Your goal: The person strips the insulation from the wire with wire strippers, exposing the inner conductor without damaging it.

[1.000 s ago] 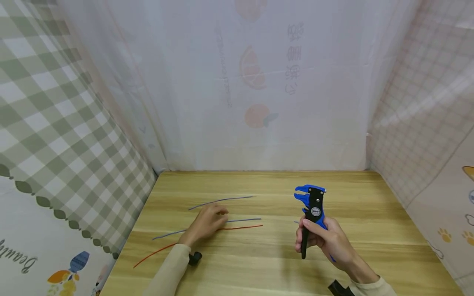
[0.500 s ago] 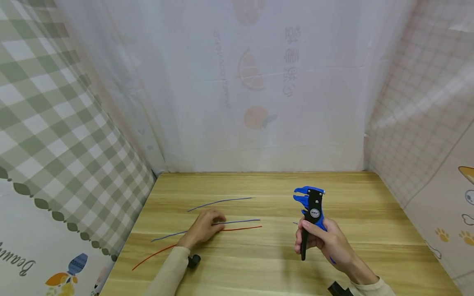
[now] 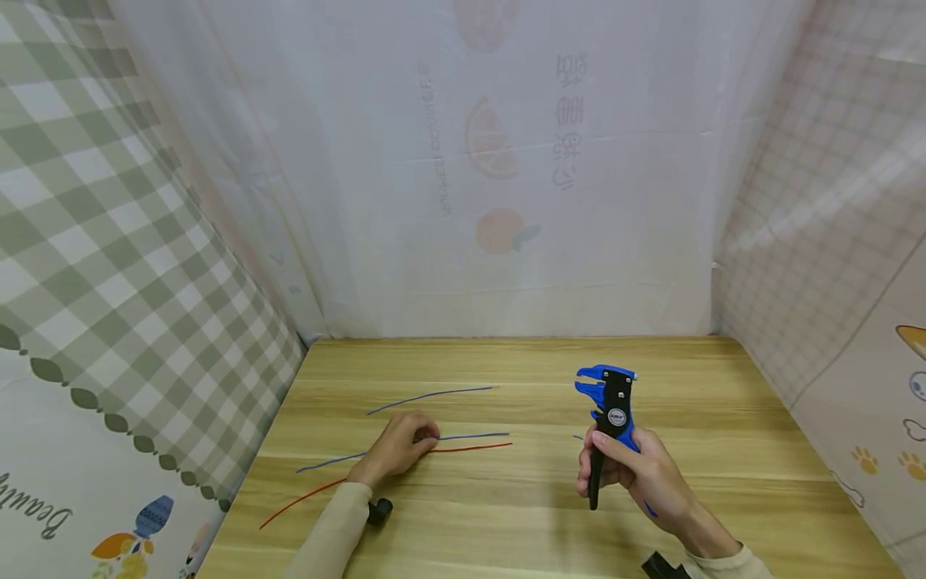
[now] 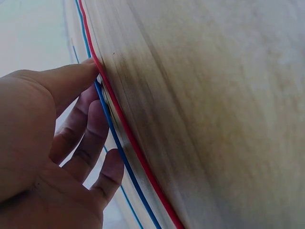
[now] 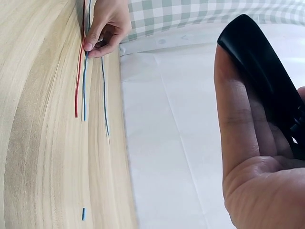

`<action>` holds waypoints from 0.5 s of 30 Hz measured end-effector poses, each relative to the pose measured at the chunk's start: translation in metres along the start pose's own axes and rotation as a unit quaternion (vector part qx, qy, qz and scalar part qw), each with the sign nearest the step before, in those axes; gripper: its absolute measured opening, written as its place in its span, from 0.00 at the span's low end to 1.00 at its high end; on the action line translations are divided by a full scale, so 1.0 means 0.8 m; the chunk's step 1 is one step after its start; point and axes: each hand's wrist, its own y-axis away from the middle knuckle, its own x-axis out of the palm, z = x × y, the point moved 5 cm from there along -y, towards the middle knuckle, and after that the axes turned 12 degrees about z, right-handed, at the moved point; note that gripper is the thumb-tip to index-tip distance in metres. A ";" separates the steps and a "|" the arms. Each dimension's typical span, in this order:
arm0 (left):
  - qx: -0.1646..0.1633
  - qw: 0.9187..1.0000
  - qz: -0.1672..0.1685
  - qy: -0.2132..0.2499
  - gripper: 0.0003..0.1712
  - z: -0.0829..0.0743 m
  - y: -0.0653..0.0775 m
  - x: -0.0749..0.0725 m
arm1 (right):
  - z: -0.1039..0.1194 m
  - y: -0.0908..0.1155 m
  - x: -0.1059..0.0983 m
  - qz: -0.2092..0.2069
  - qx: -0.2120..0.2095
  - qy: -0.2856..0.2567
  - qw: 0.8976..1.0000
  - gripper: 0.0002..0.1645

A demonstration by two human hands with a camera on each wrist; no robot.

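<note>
Left hand (image 3: 398, 442) pinches the middle blue wire (image 3: 473, 437) between thumb and fingers, at 9 o'clock on the surface (image 3: 506, 523); red wire (image 3: 473, 447) lies just beside it, toward 6; far blue wire (image 3: 432, 394) sits toward 12; right hand (image 3: 653, 482) grips the wire stripper (image 3: 618, 398) at 3, head toward 12, jaws parted and facing 9; short blue piece (image 5: 83, 213) lies near it; step reads as wire pick-up; next move likely calls for a firm pinch, lifting clear of the red.
</note>
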 end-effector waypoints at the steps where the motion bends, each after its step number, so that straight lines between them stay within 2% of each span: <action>1: 0.005 1.000 0.000 0.005 0.03 0.002 0.000 0.000 | 0.000 0.000 0.000 -0.001 0.001 0.002 1.000 0.21; 4: 0.033 0.999 -0.010 0.012 0.03 0.016 -0.002 0.005 | 0.001 0.000 0.001 -0.005 0.003 0.006 1.000 0.21; 6: 0.055 0.998 -0.018 0.009 0.03 0.034 -0.006 0.013 | 0.001 0.000 0.002 -0.007 0.003 0.008 1.000 0.21; 9: 0.074 0.997 -0.037 0.002 0.03 0.065 -0.015 0.028 | 0.001 0.000 0.003 -0.007 0.003 0.004 1.000 0.21; 10: 0.069 0.997 -0.039 0.001 0.03 0.071 -0.017 0.031 | 0.001 0.000 0.003 -0.007 0.002 0.002 1.000 0.22; 12: 0.068 0.996 -0.049 -0.001 0.04 0.073 -0.018 0.031 | 0.001 0.000 0.003 -0.005 -0.001 0.000 1.000 0.22; 15: 0.034 0.998 -0.049 -0.003 0.04 0.046 -0.010 0.017 | 0.001 0.000 0.004 -0.001 -0.006 -0.001 1.000 0.23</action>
